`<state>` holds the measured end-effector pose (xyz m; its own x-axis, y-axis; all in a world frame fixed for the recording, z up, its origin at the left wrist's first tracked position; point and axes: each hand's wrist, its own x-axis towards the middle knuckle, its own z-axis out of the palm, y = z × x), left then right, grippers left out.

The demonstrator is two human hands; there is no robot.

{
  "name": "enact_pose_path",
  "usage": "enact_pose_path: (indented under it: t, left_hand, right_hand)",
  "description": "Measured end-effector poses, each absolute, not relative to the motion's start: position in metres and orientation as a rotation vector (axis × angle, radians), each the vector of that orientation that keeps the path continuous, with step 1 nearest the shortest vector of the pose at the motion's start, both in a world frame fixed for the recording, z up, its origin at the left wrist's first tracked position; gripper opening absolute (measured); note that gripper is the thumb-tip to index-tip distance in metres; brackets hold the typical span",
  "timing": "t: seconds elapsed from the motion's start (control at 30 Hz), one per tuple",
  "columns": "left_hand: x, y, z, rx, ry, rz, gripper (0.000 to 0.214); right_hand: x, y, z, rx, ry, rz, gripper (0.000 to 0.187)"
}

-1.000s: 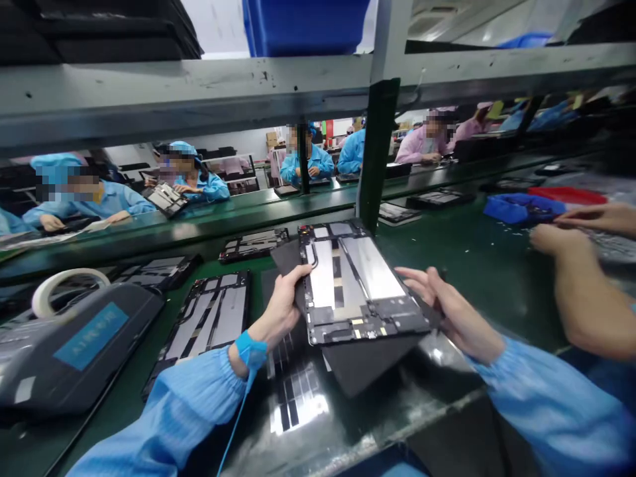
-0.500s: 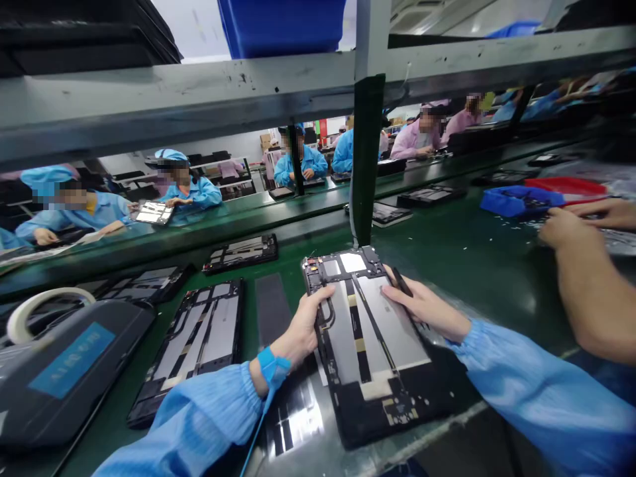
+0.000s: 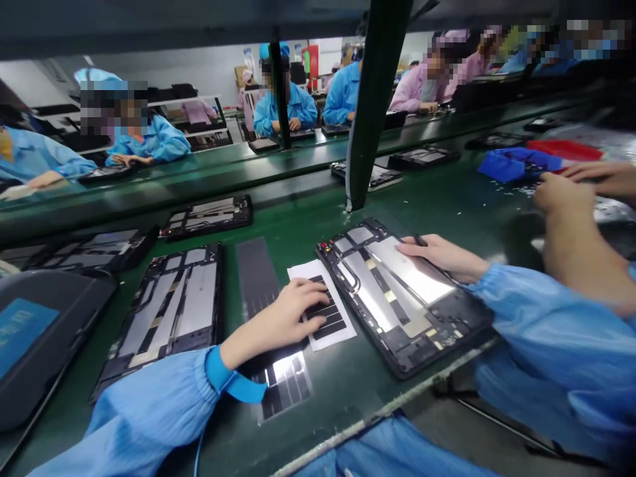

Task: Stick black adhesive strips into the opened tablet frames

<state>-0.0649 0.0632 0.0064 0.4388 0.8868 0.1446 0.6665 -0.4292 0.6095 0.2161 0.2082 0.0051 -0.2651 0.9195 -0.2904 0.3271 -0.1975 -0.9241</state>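
Here, tablet (image 3: pixel 397 301) near left hand (image 3: pixel 291 315); right hand (image 3: pixel 444 256) on its edge

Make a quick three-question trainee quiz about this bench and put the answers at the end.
1. Which of the wearer's hands is over the white sheet with black strips?
2. True or false: the blue wristband is worn on the left wrist.
3. The right hand touches: A, the blue bin; B, the opened device; C, the red tray.

Key: 1, the left hand; 2, true; 3, B.
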Motion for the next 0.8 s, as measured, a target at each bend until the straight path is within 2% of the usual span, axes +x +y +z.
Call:
enact_pose_path:
  t: [0.07,0.17,0.2,0.23,0.3,0.37,0.43,0.53,0.67,0.8]
  left_hand:
    - [-0.068,0.06,0.002,2.356,1.305,0.46,0.025]
    - [-0.07,0.061,0.004,2.416,1.349,0.391,0.023]
    - [-0.07,0.063,0.005,2.423,1.347,0.38,0.022]
    - [-0.07,0.064,0.006,2.425,1.346,0.371,0.023]
    - [-0.069,0.066,0.007,2.422,1.351,0.36,0.025]
    - [-0.068,0.066,0.006,2.411,1.36,0.35,0.028]
    - [-0.067,0.065,0.005,2.407,1.358,0.338,0.028]
    - [-0.066,0.064,0.003,2.421,1.33,0.315,0.027]
    - [-0.066,0.064,0.001,2.432,1.32,0.313,0.027]
    - [-0.065,0.065,-0.002,2.422,1.343,0.329,0.024]
  right_hand:
    - [0.212,0.212,-0.001,-1.488,-1.688,1.258,0.019]
    - [0.203,0.206,0.006,-1.387,-1.872,0.719,0.012]
    - [0.199,0.2,0.012,-1.321,-1.894,0.629,0.016]
    - [0.193,0.192,0.019,-1.256,-1.909,0.621,0.026]
    - [0.18,0.171,0.032,-1.153,-1.944,0.811,0.05]
    - [0.165,0.149,0.038,-1.012,-2.092,1.096,0.059]
    - [0.152,0.133,0.034,-0.777,-2.288,1.245,0.048]
    - [0.142,0.123,0.019,-0.497,-2.363,1.278,0.028]
    - [0.143,0.128,0.008,-0.436,-2.337,1.18,0.032]
    - [0.15,0.13,0.014,-0.436,-2.53,0.914,0.021]
